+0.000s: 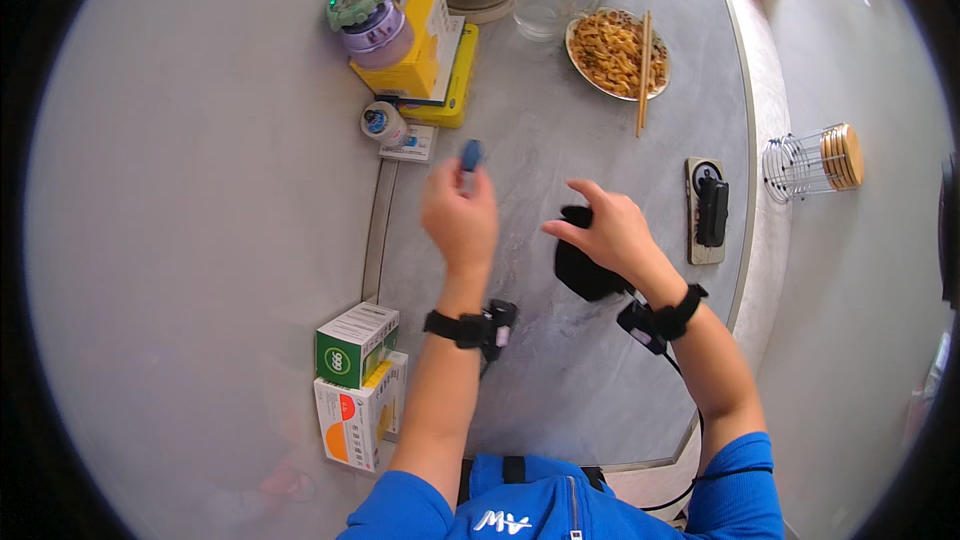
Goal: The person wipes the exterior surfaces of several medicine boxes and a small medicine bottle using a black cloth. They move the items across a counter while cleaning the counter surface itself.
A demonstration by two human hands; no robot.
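Observation:
Between the fingers of my left hand (461, 214) is a small item with a dark blue oval top (471, 155), blurred; its lower part is hidden by the fingers. My right hand (611, 229) holds nothing, its thumb and forefinger spread apart. Beneath it a black object (585, 266), perhaps a cloth or pouch, lies on the grey table (525, 405), partly covered by the hand. Both wrists wear black straps with small devices. Left of my left hand stand a small white bottle (386, 125) with a dark cap and a flat white box (411, 144).
Stacked boxes (424, 45) carry a purple jar (379, 34). A glass mug (547, 4) stands near a plate of noodles (615, 52) with chopsticks (643, 82) across it. A phone (697, 247) lies right. Medicine boxes (356, 345) are at lower left; beyond the right edge is a wire rack (806, 165).

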